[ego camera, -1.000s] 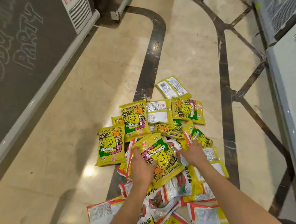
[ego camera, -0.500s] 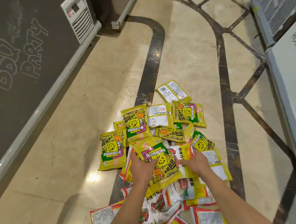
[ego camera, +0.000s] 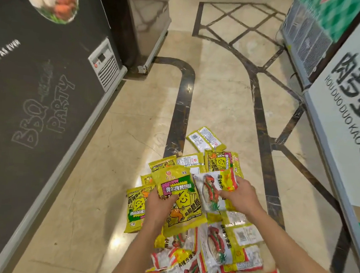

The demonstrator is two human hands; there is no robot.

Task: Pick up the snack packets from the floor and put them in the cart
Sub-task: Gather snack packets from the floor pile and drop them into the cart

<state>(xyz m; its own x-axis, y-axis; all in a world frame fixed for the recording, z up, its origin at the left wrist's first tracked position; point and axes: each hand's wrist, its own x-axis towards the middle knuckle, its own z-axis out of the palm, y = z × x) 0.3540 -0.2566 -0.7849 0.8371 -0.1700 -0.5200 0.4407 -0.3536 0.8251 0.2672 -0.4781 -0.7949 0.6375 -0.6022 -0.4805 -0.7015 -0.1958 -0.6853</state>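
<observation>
Several snack packets lie in a heap on the marble floor. My left hand grips a large yellow packet with a smiley face, raised off the heap. My right hand holds a white packet with red chillies and a yellow corner, also lifted. More yellow packets lie beyond the hands, one to the left. White and red packets are piled close to me. No cart is in view.
A black chest freezer with chalk lettering runs along the left. A white freezer with large characters lines the right. A pillar base stands at the far left of the aisle. Bare floor stretches ahead.
Both hands have lifted their packets off the heap. The right hand has picked up the white chilli packet. The view has tilted up, showing more of the aisle.
</observation>
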